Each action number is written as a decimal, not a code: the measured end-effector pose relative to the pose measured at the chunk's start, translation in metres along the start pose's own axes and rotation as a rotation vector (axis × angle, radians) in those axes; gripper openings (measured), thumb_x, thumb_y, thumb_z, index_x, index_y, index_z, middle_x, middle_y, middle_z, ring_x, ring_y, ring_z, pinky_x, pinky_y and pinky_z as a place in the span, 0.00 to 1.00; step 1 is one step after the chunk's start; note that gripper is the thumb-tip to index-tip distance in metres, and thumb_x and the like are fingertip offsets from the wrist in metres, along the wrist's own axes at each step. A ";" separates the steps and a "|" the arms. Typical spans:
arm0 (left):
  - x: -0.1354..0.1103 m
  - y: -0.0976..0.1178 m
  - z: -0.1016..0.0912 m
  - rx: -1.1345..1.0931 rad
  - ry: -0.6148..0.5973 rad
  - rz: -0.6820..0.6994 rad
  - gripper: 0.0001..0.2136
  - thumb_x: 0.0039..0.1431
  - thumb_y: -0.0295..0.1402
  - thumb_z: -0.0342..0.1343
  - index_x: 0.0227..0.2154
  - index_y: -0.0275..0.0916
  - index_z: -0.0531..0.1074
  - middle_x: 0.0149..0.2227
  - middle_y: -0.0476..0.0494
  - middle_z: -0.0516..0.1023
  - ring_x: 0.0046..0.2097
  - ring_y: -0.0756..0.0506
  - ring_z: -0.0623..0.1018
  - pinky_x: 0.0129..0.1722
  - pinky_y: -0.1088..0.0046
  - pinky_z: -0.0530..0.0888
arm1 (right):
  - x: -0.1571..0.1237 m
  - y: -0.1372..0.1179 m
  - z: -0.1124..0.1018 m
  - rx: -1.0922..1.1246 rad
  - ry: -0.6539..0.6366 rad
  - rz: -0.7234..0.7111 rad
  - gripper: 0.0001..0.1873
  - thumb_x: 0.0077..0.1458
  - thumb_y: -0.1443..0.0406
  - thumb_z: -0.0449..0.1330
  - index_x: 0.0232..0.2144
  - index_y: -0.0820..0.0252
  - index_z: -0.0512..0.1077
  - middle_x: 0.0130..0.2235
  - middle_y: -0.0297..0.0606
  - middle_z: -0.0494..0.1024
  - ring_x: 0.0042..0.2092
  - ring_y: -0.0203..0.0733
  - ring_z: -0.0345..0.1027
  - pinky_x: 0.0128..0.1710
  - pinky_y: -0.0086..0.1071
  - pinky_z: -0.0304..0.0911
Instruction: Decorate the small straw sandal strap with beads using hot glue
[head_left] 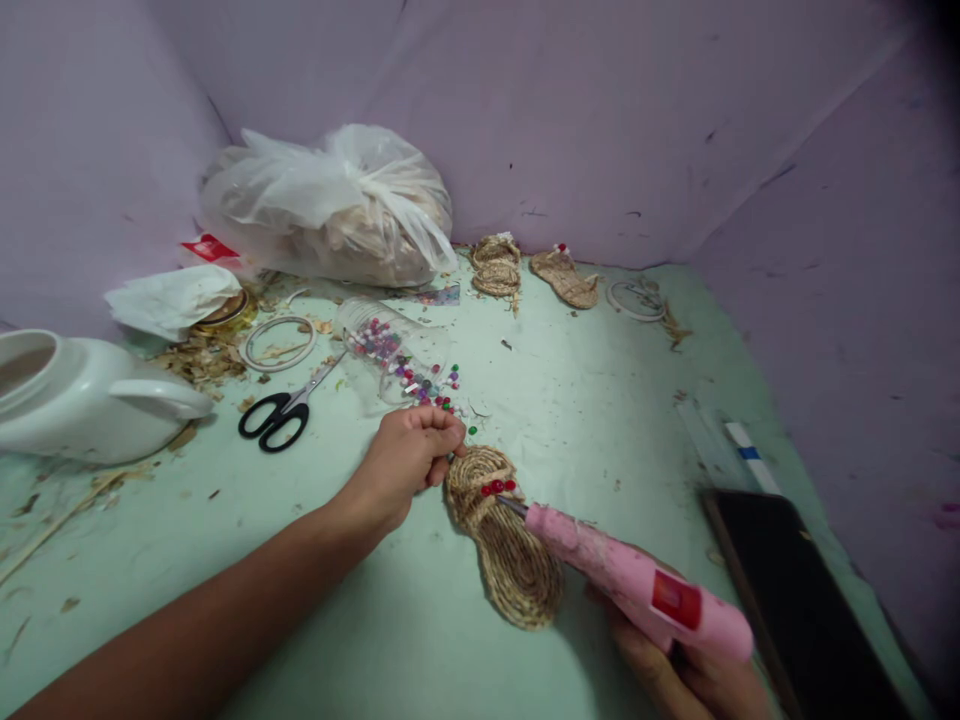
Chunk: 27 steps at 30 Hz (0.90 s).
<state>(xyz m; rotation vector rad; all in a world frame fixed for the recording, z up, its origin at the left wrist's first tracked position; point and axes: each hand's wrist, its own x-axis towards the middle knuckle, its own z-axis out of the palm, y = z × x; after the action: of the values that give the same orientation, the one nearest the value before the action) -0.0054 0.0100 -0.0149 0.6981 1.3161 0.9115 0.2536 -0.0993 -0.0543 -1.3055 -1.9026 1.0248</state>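
Observation:
A woven straw slipper (pixel 525 570) lies on the table with its toe end away from me. Three red beads (pixel 498 487) sit in a row on its strap. My right hand (pixel 675 670) is wrapped around a pink glue gun (pixel 630 585), whose metal nozzle points at the strap just below the beads. At the slipper's toe, on its left side, my left hand (pixel 420 450) is closed in a pinch; what is between its fingertips is hidden. Just beyond that hand, loose coloured beads (pixel 420 385) spill from a clear plastic cup (pixel 352 318) tipped on its side.
Black-handled scissors (pixel 277 415), a tape roll (pixel 279 343) and a white jug (pixel 97 400) are at left. A stuffed plastic bag (pixel 337 210) stands at the back, beside two small woven slippers (pixel 564 278). A dark phone-like slab (pixel 795 600) lies at right.

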 end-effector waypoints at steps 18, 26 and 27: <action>0.000 0.002 0.001 0.002 0.007 -0.005 0.03 0.43 0.28 0.56 0.21 0.33 0.68 0.19 0.51 0.70 0.13 0.60 0.57 0.13 0.81 0.48 | 0.006 -0.013 0.000 0.003 0.001 0.001 0.28 0.56 0.70 0.53 0.58 0.52 0.57 0.57 0.38 0.66 0.57 0.51 0.59 0.54 0.38 0.58; 0.000 0.001 0.001 0.005 0.003 0.000 0.03 0.44 0.28 0.56 0.21 0.34 0.69 0.19 0.51 0.71 0.13 0.59 0.58 0.13 0.80 0.48 | 0.007 -0.013 0.001 0.031 0.029 0.012 0.27 0.55 0.68 0.55 0.57 0.47 0.59 0.55 0.35 0.69 0.54 0.48 0.63 0.52 0.35 0.61; 0.000 0.001 0.000 0.005 0.003 0.000 0.03 0.44 0.28 0.56 0.21 0.34 0.69 0.19 0.51 0.71 0.13 0.59 0.57 0.13 0.80 0.48 | 0.006 -0.012 0.000 0.031 0.037 0.022 0.27 0.55 0.68 0.55 0.57 0.47 0.59 0.55 0.35 0.69 0.53 0.48 0.64 0.51 0.35 0.62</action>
<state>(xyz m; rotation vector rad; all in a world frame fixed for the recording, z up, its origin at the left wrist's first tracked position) -0.0051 0.0107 -0.0141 0.7014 1.3216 0.9099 0.2459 -0.0962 -0.0443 -1.3214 -1.8414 1.0306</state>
